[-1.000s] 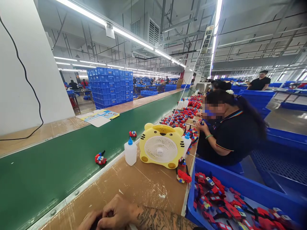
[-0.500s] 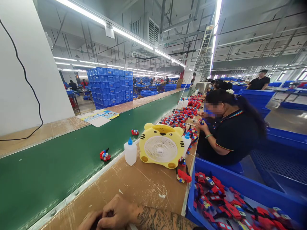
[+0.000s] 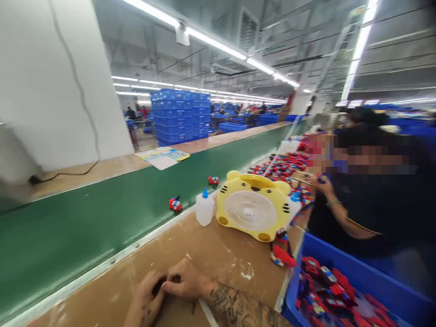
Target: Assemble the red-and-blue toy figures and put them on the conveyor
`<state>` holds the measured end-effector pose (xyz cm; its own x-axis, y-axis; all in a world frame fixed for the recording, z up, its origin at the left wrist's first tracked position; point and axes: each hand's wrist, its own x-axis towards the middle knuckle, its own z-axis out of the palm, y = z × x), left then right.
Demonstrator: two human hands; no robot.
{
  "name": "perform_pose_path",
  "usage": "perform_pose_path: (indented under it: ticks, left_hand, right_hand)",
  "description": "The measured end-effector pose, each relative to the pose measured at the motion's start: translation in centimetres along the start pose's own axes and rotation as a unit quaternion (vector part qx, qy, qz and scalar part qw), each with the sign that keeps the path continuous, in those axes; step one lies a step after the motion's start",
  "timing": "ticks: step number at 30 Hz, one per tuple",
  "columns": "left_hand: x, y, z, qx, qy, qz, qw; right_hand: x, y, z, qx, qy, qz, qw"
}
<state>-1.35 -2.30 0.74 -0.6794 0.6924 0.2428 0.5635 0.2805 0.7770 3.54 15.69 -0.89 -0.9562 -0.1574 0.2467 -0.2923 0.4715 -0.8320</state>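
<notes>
My left hand [image 3: 149, 293] and my right hand [image 3: 186, 278] rest together low on the brown tabletop [image 3: 170, 254]. Their curled fingers meet at the tips. Whatever lies inside them, if anything, is hidden. The right forearm is tattooed and reaches in from the lower right. Ahead of the hands stand a white bottle with a blue cap [image 3: 204, 210] and a yellow animal-faced fan [image 3: 252, 211]. By the table's right edge, beyond the right hand, lies a red toy piece with blue and white parts [image 3: 282, 256].
A green conveyor belt [image 3: 112, 200] runs along the left, carrying two red toy pieces [image 3: 175, 204]. At right stands a blue bin [image 3: 361, 268] of red pieces. A co-worker [image 3: 368, 195] sits beyond it by a pile of pieces [image 3: 289, 165]. Blue crates [image 3: 180, 116] are stacked behind.
The view has swung left, so the scene sits further right and is partly blurred. More of both hands now shows, with the fingertips together. The toy pieces on the belt look little changed.
</notes>
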Motion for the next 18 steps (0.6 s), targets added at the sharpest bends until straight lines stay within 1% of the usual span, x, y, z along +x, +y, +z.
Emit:
perform_pose_path:
  ticks: [3,5,8,10,11,12,13,14,16,18]
  left_hand:
    - [-0.2,1.7,-0.1,0.042,0.009,0.011,0.999]
    - [-0.2,2.1,0.0,0.077,0.01,0.032,0.996]
    - [-0.5,2.2,-0.3,0.12,0.013,0.014,0.993]
    - [-0.9,2.7,-1.2,0.142,0.001,0.014,0.99]
    - [-1.2,3.0,-2.0,0.17,-0.016,0.01,0.985]
    - [-1.6,3.4,-3.2,0.209,-0.035,-0.006,0.977]
    - [-2.1,3.7,-4.8,0.253,-0.049,-0.036,0.965]
    - [-2.7,4.0,-6.7,0.301,-0.058,-0.08,0.949]
    - [-4.7,4.0,-11.6,0.357,-0.036,-0.178,0.916]
    - [-7.6,3.4,-17.2,0.39,-0.008,-0.265,0.882]
  right_hand:
    - [-0.3,-0.4,0.0,0.005,0.02,-0.02,1.0]
    - [-0.2,-0.3,-0.1,-0.006,0.019,-0.026,0.999]
    - [-0.2,-0.1,-0.1,-0.009,0.0,-0.043,0.999]
    - [-0.3,0.0,-0.1,-0.016,0.005,-0.048,0.999]
    - [-0.4,0.0,-0.1,-0.022,0.014,-0.047,0.999]
    - [-0.5,0.1,-0.1,-0.027,0.021,-0.045,0.998]
    - [-0.5,0.1,-0.2,-0.029,0.027,-0.041,0.998]
    - [-0.5,0.1,-0.2,-0.031,0.03,-0.036,0.998]
    - [-0.5,0.2,-0.3,-0.031,0.028,-0.026,0.999]
    - [-0.5,0.3,-0.3,-0.027,0.024,-0.019,0.999]
